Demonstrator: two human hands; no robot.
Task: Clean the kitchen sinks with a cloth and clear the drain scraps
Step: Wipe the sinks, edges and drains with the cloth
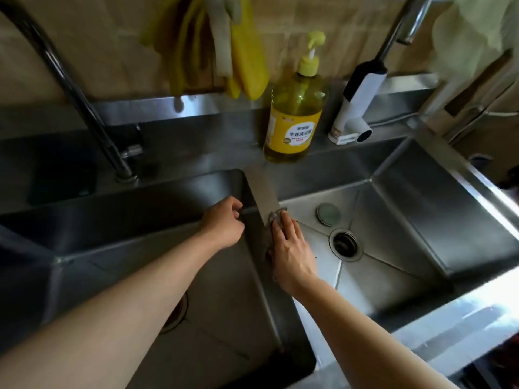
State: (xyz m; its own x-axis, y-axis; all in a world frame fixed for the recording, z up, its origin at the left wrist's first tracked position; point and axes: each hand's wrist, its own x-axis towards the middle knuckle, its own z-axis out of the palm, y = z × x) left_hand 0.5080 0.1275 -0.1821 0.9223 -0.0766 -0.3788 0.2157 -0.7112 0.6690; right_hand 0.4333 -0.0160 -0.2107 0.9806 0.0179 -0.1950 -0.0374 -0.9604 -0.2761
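Note:
Two steel sinks lie side by side, the left sink (134, 220) in shadow and the right sink (398, 220) lit. My right hand (292, 248) presses a grey cloth (276, 216) with flat fingers against the divider (264, 197) between them, on the right sink's side. My left hand (223, 223) is curled over the divider's left edge at the same height, and I cannot tell whether it grips anything. The right sink's open drain (345, 244) has a round plug (329, 214) lying beside it. The left sink's drain (177, 313) is mostly hidden behind my left forearm.
A yellow dish-soap pump bottle (295, 119) stands on the back ledge above the divider. A white tap heater (356, 108) is to its right, a tall steel tap (84, 108) at the left. Yellow rubber gloves (247, 57) hang on the wall.

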